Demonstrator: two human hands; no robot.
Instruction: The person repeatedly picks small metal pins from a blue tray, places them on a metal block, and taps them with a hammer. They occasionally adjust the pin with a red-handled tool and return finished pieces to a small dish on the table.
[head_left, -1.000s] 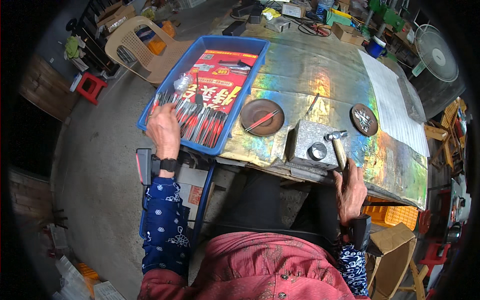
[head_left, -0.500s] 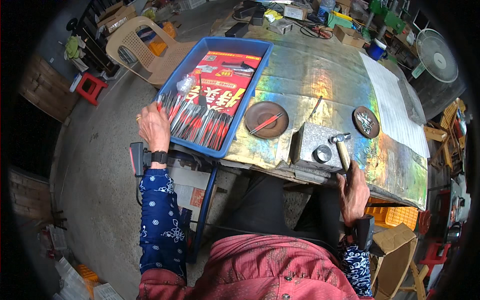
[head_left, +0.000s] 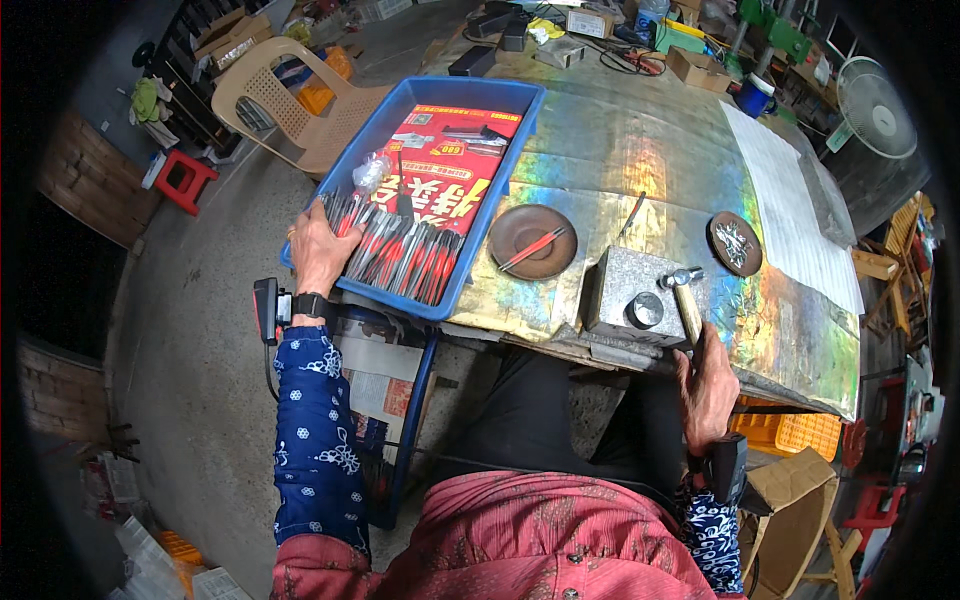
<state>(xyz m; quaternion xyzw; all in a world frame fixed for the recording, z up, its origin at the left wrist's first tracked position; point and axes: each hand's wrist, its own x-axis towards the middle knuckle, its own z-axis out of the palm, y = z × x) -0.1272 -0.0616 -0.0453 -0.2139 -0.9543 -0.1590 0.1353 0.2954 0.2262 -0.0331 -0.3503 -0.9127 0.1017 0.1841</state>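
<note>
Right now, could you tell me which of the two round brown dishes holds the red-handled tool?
The larger brown dish, beside the blue tray; the smaller dish holds small silvery bits.

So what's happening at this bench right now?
A person sits at a foil-covered table. The left hand reaches into a blue tray of red-handled tools, fingers on the pile at its near left corner. The right hand holds a hammer by its handle, head resting on a metal block.
</note>
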